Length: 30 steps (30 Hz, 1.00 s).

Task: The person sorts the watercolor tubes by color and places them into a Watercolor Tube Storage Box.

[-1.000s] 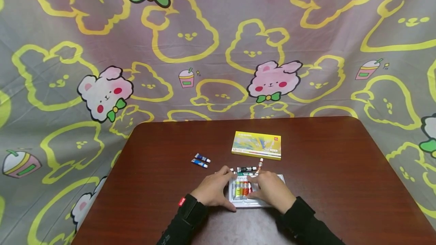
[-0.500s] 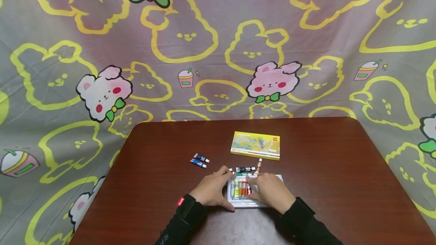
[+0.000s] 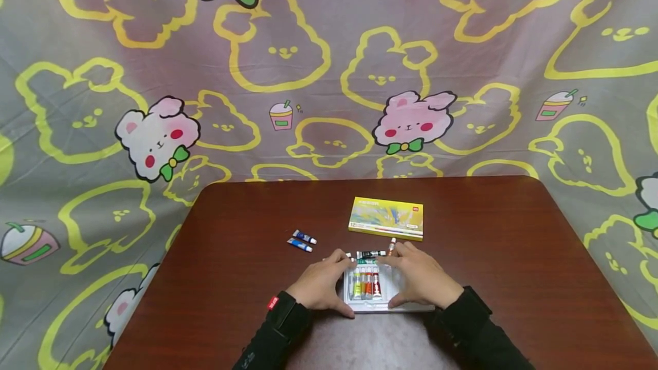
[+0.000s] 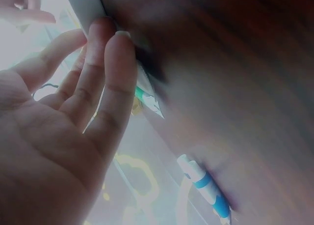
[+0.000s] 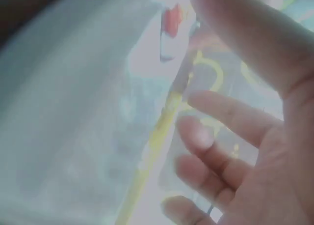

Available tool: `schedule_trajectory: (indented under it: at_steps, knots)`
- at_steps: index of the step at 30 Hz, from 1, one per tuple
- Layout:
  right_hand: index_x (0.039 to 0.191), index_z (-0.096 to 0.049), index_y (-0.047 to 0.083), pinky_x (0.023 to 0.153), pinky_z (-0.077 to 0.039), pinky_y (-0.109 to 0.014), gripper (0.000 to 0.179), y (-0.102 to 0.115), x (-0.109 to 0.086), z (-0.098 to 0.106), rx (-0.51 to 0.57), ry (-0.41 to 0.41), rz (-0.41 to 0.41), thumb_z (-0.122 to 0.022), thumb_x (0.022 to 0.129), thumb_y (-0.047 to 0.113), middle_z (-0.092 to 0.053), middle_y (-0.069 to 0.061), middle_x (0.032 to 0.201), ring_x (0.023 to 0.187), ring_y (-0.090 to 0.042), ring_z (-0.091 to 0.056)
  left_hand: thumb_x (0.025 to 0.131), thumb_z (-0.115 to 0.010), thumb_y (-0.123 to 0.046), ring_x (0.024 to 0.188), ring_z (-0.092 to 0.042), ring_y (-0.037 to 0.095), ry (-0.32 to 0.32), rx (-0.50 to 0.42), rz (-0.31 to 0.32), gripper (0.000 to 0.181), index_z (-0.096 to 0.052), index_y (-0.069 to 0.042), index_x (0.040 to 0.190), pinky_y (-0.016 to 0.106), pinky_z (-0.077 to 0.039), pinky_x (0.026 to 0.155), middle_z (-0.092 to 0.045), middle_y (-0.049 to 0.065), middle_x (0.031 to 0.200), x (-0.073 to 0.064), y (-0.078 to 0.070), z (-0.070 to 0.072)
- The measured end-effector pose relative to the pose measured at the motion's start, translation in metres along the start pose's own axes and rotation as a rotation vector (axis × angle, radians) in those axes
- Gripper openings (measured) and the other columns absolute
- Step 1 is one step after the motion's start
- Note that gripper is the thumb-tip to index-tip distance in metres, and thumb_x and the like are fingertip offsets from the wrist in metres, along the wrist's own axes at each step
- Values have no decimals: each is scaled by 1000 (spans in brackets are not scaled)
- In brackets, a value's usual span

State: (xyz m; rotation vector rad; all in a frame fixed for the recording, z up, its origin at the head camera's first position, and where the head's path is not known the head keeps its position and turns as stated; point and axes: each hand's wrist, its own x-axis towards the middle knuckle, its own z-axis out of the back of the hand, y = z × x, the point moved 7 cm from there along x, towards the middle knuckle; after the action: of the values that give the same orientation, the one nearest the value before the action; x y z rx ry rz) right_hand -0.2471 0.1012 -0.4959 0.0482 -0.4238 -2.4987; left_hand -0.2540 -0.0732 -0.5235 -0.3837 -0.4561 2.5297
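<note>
Farthest left on the brown surface (image 3: 247,278), a dark blue tube (image 3: 305,237) and a lighter blue tube (image 3: 300,245) lie side by side, well apart from the rest. Next comes the left hand (image 3: 321,281), holding the left end of the white tray (image 3: 382,306), fingertips against its far side and thumb at the near corner. The tray rests flat in front of the person. Inside its left half stand in a row a yellow tube (image 3: 357,285), an orange tube (image 3: 367,286) and a red tube (image 3: 377,286), caps pointing away. By the far edge lie a green tube (image 3: 366,261) and a black tube (image 3: 370,254), with a yellow box (image 3: 385,218) beyond (its smaller print is too fine to read). A brown tube (image 3: 392,246) lies at the right hand's fingertips; contact there cannot be told. The right hand (image 3: 424,278) arches over the tray's right part, its fingers spread and gripping nothing visible.

The step in hand looks like filling the tray's row, with the red tube seated. The next move seems to call for pinching one loose tube and lining it up beside the red one, while the left hand steadies the tray.
</note>
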Motion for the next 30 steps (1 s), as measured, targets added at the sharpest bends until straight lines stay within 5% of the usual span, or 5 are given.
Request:
schedule_trajectory:
  at_steps: [4,9,16,30]
  knots:
    - [129,-65,16,78,-50,-39,80,-15,-2,8,1,-41,-45,-87,61,51,-60,-3,110,95,-18,-50,54,-87,-61,96,-51,15,-3,3,5,100,-54,-21,139,40,-51,84,-47,-2,126,1,0,0]
    - [134,-62,20,84,-50,-45,89,-26,-4,6,53,28,-89,-90,55,51,-59,-4,119,101,-22,-51,54,-87,-62,95,-51,15,-5,3,3,101,-53,-21,140,39,-51,84,-47,-2,126,2,0,-1]
    - [133,-61,20,83,-50,-45,97,-19,-6,-3,72,125,-51,-92,47,54,-57,-2,115,97,-20,-48,55,-86,-61,97,-52,15,1,2,3,101,-52,-21,141,41,-51,86,-47,-2,126,0,-1,0]
    - [124,-66,15,88,-49,-49,91,-17,-8,-1,12,137,-91,-95,44,47,-59,-4,116,102,-22,-48,54,-85,-65,98,-51,16,-6,6,3,100,-53,-23,139,42,-51,86,-48,-2,127,2,-3,-3]
